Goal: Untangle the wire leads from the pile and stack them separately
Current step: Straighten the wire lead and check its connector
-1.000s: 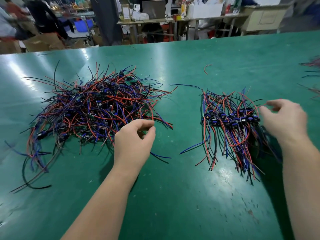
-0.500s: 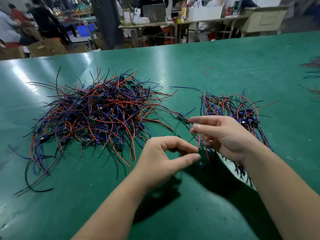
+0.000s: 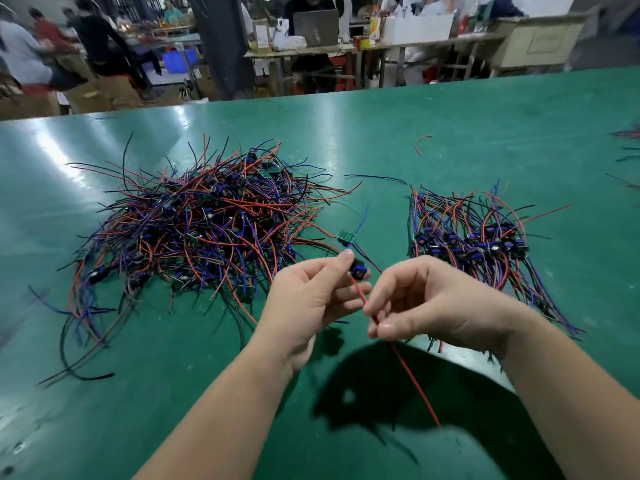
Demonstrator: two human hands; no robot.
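Observation:
A tangled pile (image 3: 194, 230) of red, blue and black wire leads lies on the left of the green table (image 3: 485, 140). A sorted stack of leads (image 3: 471, 244) lies in a row on the right. Between them, above the table, my left hand (image 3: 311, 299) pinches one wire lead (image 3: 358, 270) at its black and blue component. My right hand (image 3: 426, 303) pinches that lead's red wire, which runs down toward me. A small green board (image 3: 347, 237) with a blue wire sticks up just behind my left fingers.
A loose red wire (image 3: 422, 143) lies near the far middle of the table, a loose blue wire (image 3: 377, 178) between the two heaps. More leads (image 3: 627, 157) show at the right edge. Workbenches, boxes and people stand beyond the far edge.
Both hands came together between the heaps. My left hand left the pile and took the lead's component; my right hand slid down onto the red wire. The lead is lifted off the pile.

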